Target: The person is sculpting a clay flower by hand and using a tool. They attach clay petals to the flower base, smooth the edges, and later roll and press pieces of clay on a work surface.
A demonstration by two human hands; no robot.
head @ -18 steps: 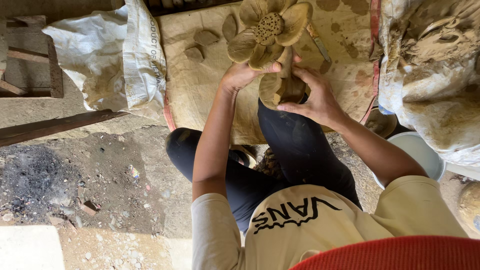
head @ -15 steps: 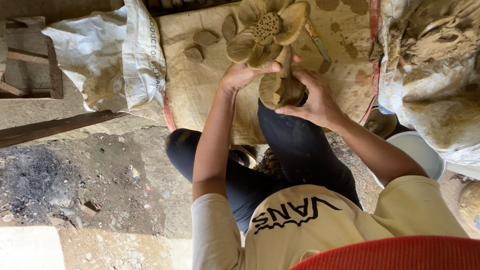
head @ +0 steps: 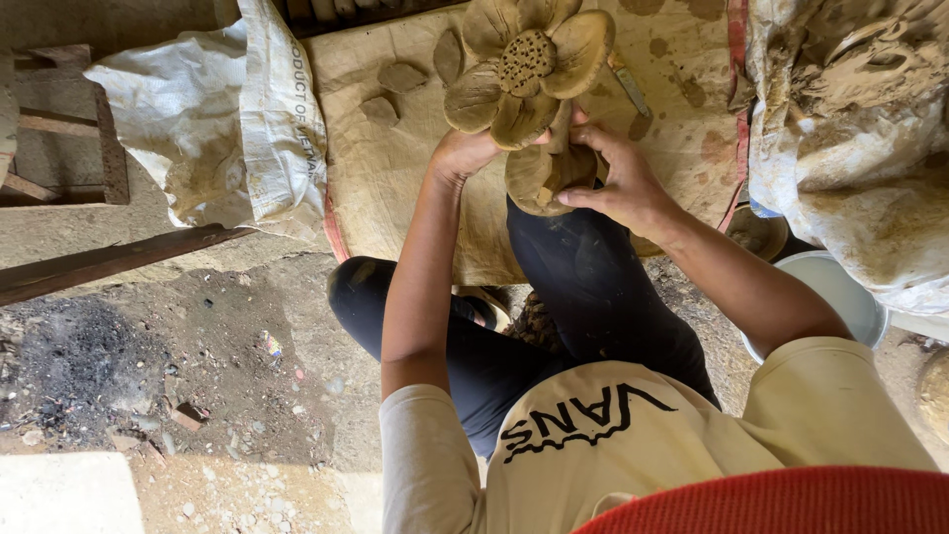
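Both forearms reach up toward twelve o'clock, elbows bent over the knees. The left hand (head: 463,153) is curled under the clay flower (head: 524,69), fingers closed on its base just below the petals. The right hand (head: 618,183) wraps from three o'clock around the clay stem (head: 549,173), thumb pressed on its bulging lower lump. The flower stands upright at twelve o'clock over the cloth-covered surface (head: 395,188), loose clay petals (head: 400,77) lying at ten o'clock. Compared with half a second ago, the grip and the flower's place look unchanged.
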